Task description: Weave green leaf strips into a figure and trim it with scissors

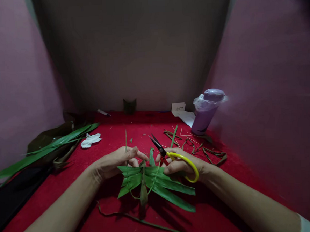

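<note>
A woven piece of green leaf strips (159, 182) lies on the red tabletop (223, 202) right in front of me, its strips fanning out to both sides. My left hand (118, 162) pinches the top left of the woven piece, with a thin strip standing up between its fingers. My right hand (183, 165) grips yellow-handled scissors (173, 157), their dark blades apart and pointing up and left just above the weave, while its fingers also rest on the leaves.
Long green leaves (49, 147) lie at the left with a crumpled white tissue (90, 140) beside them. A purple cup (206, 111) with a plastic-wrapped lid stands at the back right near white paper (181, 111). Dry leaf trimmings (209, 153) lie scattered behind my right hand.
</note>
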